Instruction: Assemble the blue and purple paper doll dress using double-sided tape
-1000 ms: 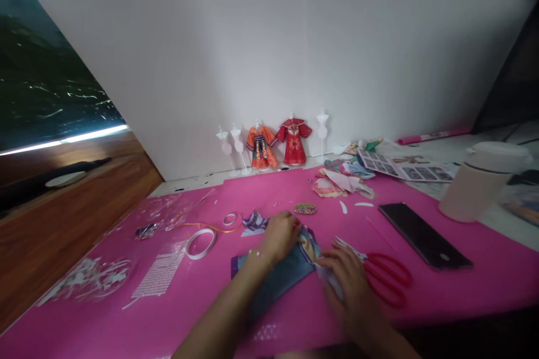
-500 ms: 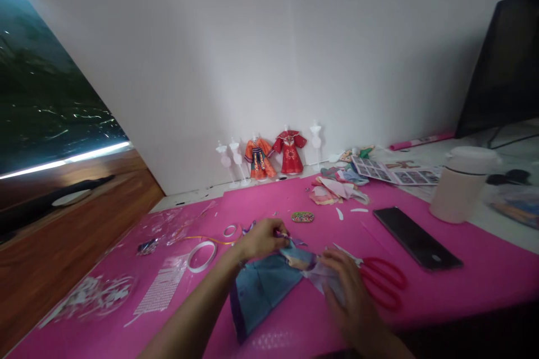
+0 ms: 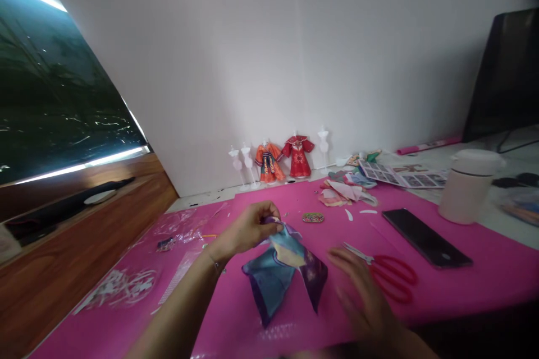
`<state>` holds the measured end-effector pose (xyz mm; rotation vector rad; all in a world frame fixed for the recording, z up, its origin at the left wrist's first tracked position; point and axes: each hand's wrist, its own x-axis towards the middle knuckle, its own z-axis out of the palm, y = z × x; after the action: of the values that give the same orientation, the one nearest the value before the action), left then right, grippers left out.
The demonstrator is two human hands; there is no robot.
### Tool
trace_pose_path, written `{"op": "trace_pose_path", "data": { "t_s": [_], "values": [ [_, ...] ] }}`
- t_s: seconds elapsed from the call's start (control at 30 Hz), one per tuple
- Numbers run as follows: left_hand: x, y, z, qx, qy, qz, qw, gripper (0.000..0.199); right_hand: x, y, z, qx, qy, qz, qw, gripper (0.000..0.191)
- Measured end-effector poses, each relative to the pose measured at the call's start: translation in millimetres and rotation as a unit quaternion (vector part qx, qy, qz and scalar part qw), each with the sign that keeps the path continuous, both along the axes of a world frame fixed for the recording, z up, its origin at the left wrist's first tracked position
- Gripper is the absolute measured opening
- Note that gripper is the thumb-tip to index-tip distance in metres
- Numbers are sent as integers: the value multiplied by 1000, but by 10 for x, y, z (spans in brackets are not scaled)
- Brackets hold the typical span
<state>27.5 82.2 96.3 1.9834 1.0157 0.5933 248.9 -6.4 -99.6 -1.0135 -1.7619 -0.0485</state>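
Note:
A small blue doll garment (image 3: 272, 286) with dark purple edging and a pale yellow patch hangs over the pink mat. My left hand (image 3: 248, 229) pinches its top edge between thumb and fingers. Off to the garment's right, my right hand (image 3: 364, 297) is slightly blurred, its fingers stretched out and apart from the cloth. Just beyond those fingers lie red-handled scissors (image 3: 393, 277), their blades partly behind the hand.
Doll dresses in orange (image 3: 268, 162) and red (image 3: 298, 156) stand on forms by the wall. Fabric pieces (image 3: 347, 192), a phone (image 3: 425, 236) and a tumbler (image 3: 467, 190) are to the right. A glittery oval clip (image 3: 313, 217) lies mid-mat; white scraps (image 3: 113, 289) lie left.
My left hand has lifted the garment, which now hangs with its purple part spread to the right. My right hand has come away from the cloth. The camera view has shifted slightly.

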Motion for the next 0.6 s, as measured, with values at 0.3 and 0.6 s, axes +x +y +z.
{"op": "trace_pose_path", "data": {
  "t_s": [0.3, 0.6],
  "values": [
    [30, -54, 105, 40, -9, 31, 999, 13, -38, 475, 614, -357, 167, 150, 907, 31],
    [-170, 163, 96, 90, -6, 76, 993, 31, 330, 702, 1179, -309, 252, 134, 907, 30]
  ]
}}
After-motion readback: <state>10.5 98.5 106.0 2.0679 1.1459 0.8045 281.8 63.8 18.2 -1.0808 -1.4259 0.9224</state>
